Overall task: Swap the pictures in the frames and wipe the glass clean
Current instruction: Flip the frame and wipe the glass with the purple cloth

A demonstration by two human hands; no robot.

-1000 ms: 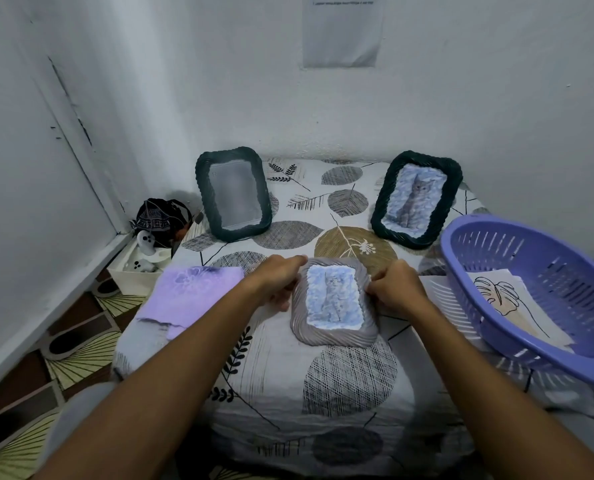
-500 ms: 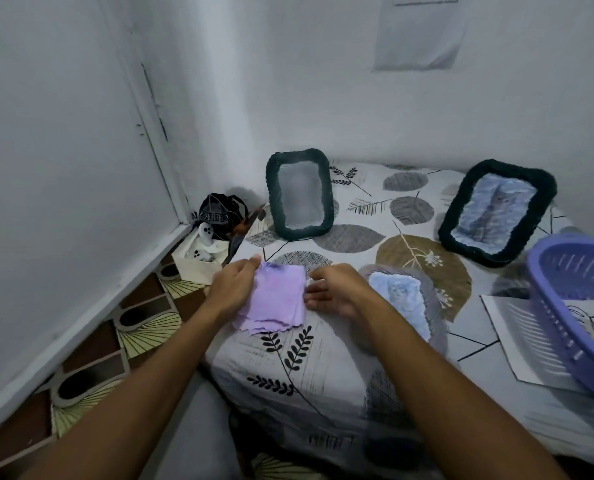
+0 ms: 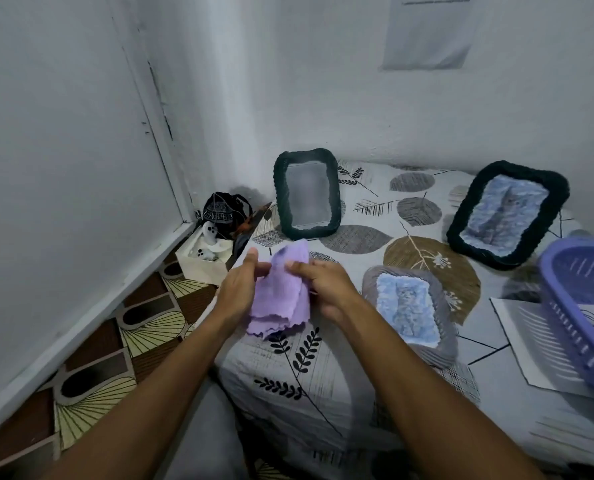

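Left hand [image 3: 240, 292] and right hand [image 3: 326, 285] both pinch the purple cloth [image 3: 281, 299], lifted over the bed's near-left corner | grey frame [image 3: 409, 313] lies flat just right | bunch cloth into a pad, wipe glass edge to edge

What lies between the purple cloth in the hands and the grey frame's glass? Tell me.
Nothing visible does. Both the left hand and the right hand hold the purple cloth up above the bed's edge, and the grey frame lies flat just to its right, its glass facing up with nothing on it.
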